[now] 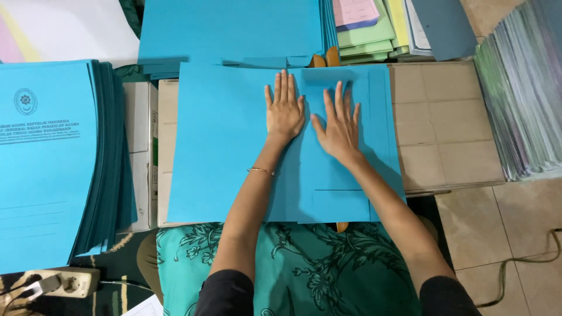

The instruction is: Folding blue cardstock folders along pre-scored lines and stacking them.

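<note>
A large blue card folder sheet lies spread flat in front of me on a low surface. My left hand presses flat on it near its middle, fingers together and pointing away. Beside it, my right hand lies flat with fingers spread on the folded right flap of the same sheet. Neither hand grips anything. A thin bracelet sits on my left wrist.
A thick stack of printed blue folders stands at the left on a white box. More blue sheets and pastel paper piles lie beyond. Bundled documents fill the right. A power strip and a cable lie on the floor.
</note>
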